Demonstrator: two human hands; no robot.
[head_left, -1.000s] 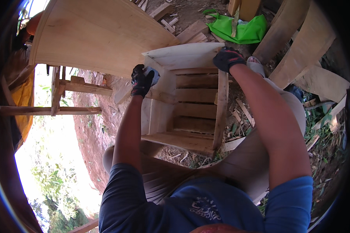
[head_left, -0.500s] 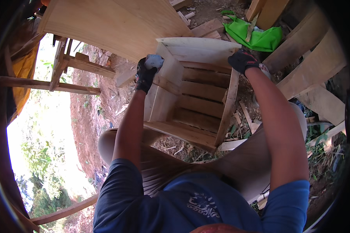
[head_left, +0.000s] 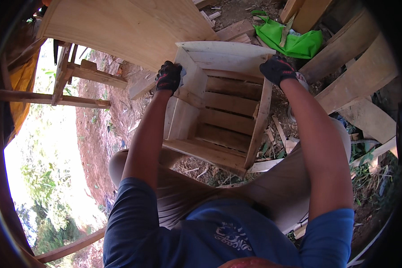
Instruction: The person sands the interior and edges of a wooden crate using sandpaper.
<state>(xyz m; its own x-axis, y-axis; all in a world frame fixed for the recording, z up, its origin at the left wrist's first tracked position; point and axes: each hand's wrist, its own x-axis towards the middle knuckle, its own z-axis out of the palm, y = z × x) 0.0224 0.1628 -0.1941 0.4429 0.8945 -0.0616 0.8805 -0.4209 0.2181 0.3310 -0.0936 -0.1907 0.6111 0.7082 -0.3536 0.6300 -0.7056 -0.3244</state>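
A wooden crate (head_left: 230, 100) with a slatted bottom sits tilted in front of my knees, its open side toward me. My left hand (head_left: 168, 77), in a black glove, is closed around a pale grey sheet (head_left: 182, 75) that looks like folded sandpaper. It presses against the crate's far left edge, and the fingers hide most of the sheet. My right hand (head_left: 278, 70), gloved the same way, grips the crate's far right corner. Its fingertips are partly hidden behind the wood.
A broad wooden panel (head_left: 125, 31) leans beyond the crate at the far left. A bright green bag (head_left: 290, 41) lies at the far right, near several leaning boards (head_left: 357, 76). Wood scraps (head_left: 279, 129) litter the ground, and a timber frame (head_left: 96, 76) stands at the left.
My left hand has turned over and moved slightly nearer along the crate's edge, so the sheet is now mostly covered. My right hand keeps its grip on the corner.
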